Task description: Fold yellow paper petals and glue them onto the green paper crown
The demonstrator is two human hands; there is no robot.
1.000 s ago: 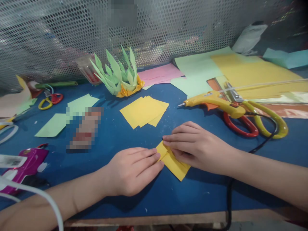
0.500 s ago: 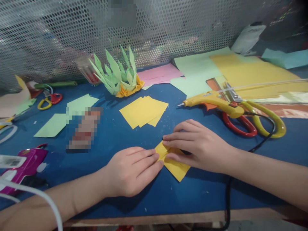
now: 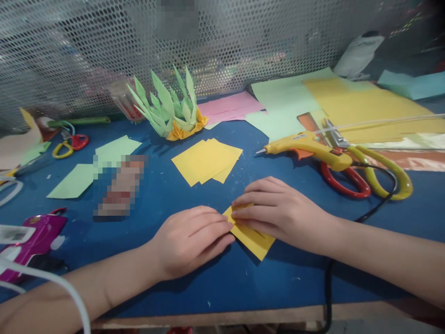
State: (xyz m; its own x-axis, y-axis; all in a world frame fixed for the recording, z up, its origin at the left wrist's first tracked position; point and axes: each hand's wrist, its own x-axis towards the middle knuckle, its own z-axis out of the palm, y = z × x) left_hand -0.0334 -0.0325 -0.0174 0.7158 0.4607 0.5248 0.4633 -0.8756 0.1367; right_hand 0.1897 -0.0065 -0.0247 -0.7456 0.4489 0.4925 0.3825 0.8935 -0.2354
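Note:
A small folded yellow paper (image 3: 253, 240) lies on the blue table (image 3: 167, 195) near the front edge. My right hand (image 3: 278, 211) lies flat over its upper part, fingers pressing a fold down. My left hand (image 3: 191, 239) rests beside it, fingertips touching the paper's left corner. Most of the paper is hidden under my right hand. A stack of yellow paper squares (image 3: 206, 160) sits just beyond my hands.
A yellow glue gun (image 3: 306, 147) and red and yellow scissors (image 3: 365, 174) lie at the right, a black cord (image 3: 328, 283) trailing forward. A green and yellow paper model (image 3: 170, 111) stands at the back. A magenta glue gun (image 3: 33, 239), green sheets (image 3: 74, 181) and small scissors (image 3: 69, 144) lie left.
My right fingers have slid a little left and down across the yellow paper, flattening the fold. My left hand has shifted slightly up and closer to it.

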